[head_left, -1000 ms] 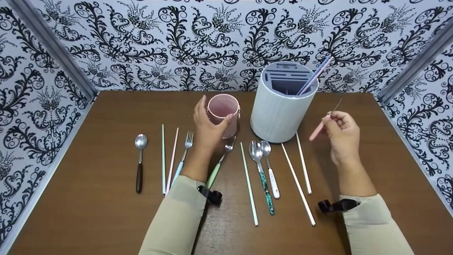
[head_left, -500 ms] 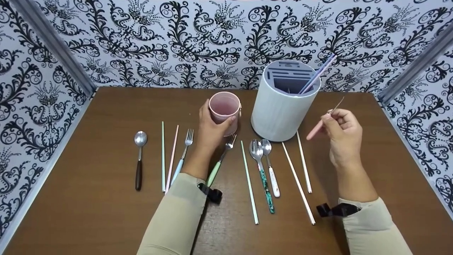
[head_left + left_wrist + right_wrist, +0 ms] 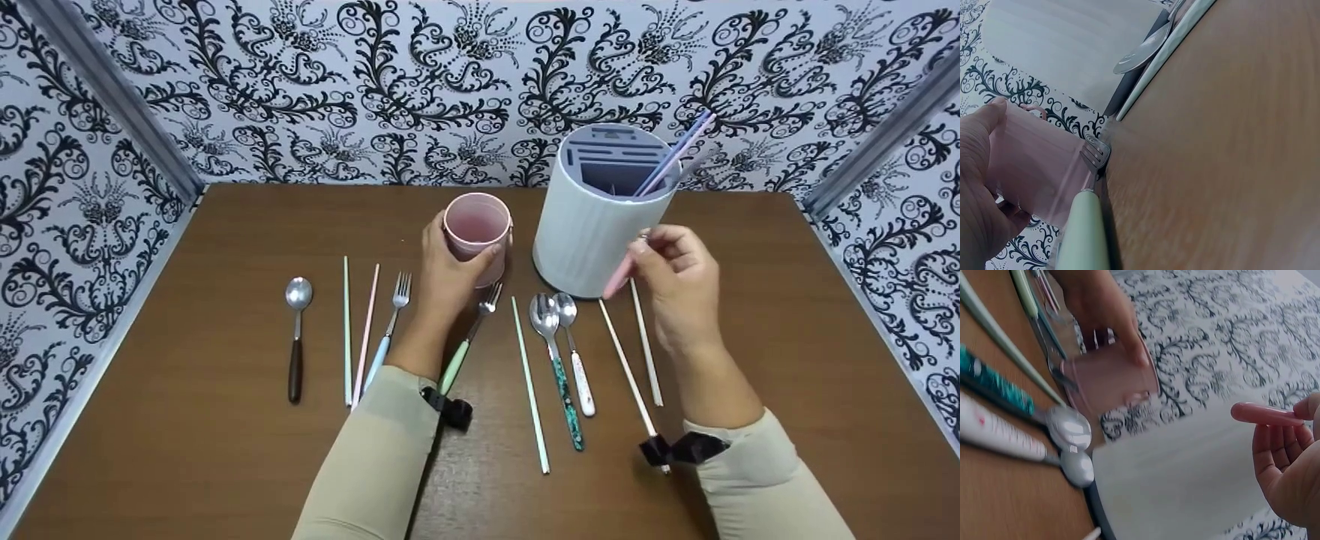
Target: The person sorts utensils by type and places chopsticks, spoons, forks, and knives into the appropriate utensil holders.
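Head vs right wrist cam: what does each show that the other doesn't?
Only head: the slotted top of the white holder, two sticks leaning in it, the inside of the pink cup.
Only right wrist: the cup's small handle face-on; no extra object I can make out.
Both: left hand gripping the cup, right hand pinching the pink-handled utensil, green-handled fork, teal-handled spoon, white-handled spoon, holder's outer wall.

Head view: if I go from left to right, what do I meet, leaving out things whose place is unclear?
Dark spoon, green chopstick, pink chopstick, blue fork, left hand, cup, second green chopstick, white holder, right hand.
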`<state>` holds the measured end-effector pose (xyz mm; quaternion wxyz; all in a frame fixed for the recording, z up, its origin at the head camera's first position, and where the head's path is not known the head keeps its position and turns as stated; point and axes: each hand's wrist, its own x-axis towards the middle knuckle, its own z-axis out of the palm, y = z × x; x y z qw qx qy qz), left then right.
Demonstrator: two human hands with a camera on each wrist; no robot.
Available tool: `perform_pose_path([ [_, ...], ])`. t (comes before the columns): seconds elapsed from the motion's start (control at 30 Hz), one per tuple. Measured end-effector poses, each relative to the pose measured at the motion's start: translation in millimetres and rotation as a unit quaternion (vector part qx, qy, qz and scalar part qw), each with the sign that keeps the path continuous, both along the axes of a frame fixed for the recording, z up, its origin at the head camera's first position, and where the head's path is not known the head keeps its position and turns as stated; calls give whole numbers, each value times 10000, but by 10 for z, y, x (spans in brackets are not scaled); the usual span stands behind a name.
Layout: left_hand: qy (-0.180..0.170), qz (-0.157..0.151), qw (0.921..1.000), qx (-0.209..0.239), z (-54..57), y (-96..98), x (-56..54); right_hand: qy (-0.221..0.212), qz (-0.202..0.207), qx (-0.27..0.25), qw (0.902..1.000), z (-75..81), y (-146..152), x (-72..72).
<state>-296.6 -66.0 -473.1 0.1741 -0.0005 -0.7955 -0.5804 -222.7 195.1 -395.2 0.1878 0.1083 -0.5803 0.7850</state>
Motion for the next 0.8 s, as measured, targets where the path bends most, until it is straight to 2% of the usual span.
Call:
perform_pose_path([
  [0.33,-72,22,10000,19,15,9,7,102,340,612,9975,186,-377,-144],
  [0.57,-152,32,9999,0,26,15,11,-90,144,991,9949,232,-608,-307],
  [0.63,-175,25,9998,-6,24,17,9,-40,203,1035,9944,238,-676,-350],
  [0.73,-37,21,10000,-83,15,18,-5,98,224,1084,9938,254,-782,-413],
  [0.8,88,35,9999,-134,1,15,-17,126,74,1186,9928,267,-854,-455],
])
